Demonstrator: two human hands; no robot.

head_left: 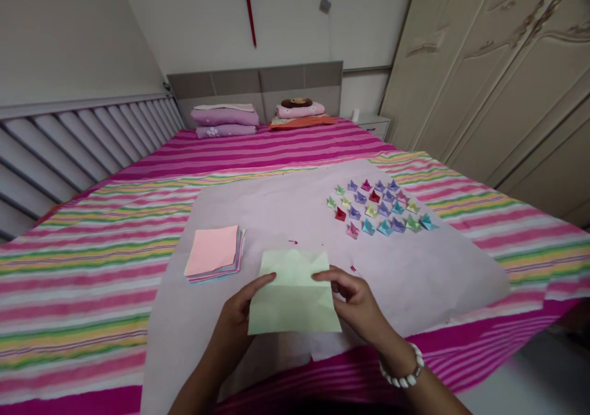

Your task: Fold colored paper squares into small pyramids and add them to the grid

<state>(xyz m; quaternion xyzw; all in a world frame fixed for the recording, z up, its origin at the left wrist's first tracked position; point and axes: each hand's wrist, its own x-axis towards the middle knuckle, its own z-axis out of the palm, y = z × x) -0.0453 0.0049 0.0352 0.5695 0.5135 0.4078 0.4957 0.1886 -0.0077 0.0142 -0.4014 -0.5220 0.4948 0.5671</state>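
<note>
A pale green paper sheet (293,292), creased with its top corners folded in, lies on a large pale pink sheet (415,267) spread over the bed. My left hand (239,314) grips the paper's left edge, thumb on top. My right hand (357,301), with a white bead bracelet at the wrist, pinches the right edge. To the left sits a stack of coloured square papers (214,252) with a pink one on top. Several small folded paper figures (375,208) in many colours are laid in rows at the right.
The bed (83,261) has a pink, green and yellow striped cover. Folded blankets and pillows (225,120) lie at the headboard. A ribbed wall panel runs along the left; a cream wardrobe (498,77) stands at the right. A small nightstand (373,123) is beside the headboard.
</note>
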